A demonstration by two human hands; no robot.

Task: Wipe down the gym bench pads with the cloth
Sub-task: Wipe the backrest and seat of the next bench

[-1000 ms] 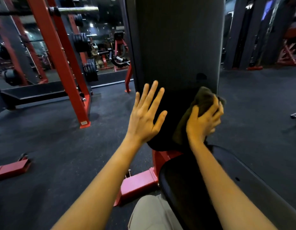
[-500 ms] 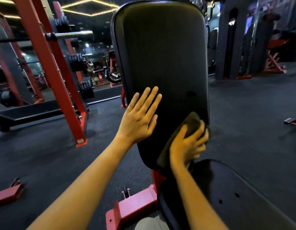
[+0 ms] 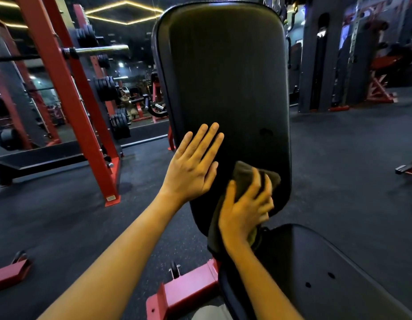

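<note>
**A:** What are the hands doing?

**B:** The left hand (image 3: 191, 167) lies flat against the lower left part of the upright back pad (image 3: 223, 77). Its fingers are straight and close together, pointing up, and it holds nothing. The right hand (image 3: 244, 211) is just beside it, lower and to the right. Its fingers are spread and bent over a bunched dark cloth (image 3: 245, 173), which it presses to the pad.

**A:** So the cloth is on the back pad?

**B:** Yes, near its bottom right corner. A wad of it pokes out above the fingers, and the rest hangs below the palm towards the gap between the two pads. The right hand is a little blurred, so I can't make out how the thumb grips.

**A:** And the seat?

**B:** The black seat pad (image 3: 327, 262) runs from that gap to the lower right, and neither hand touches it. It has two small dark holes in its surface.

**A:** What else is around?

**B:** The bench's red base frame (image 3: 184, 294) sits on the dark rubber floor (image 3: 62, 215) under the left forearm, with a small wheel (image 3: 175, 269) on it. To the left is a red rack upright (image 3: 69, 88) carrying a barbell (image 3: 101, 50). Stacked weight plates (image 3: 118, 122) are stored behind the rack.
</note>
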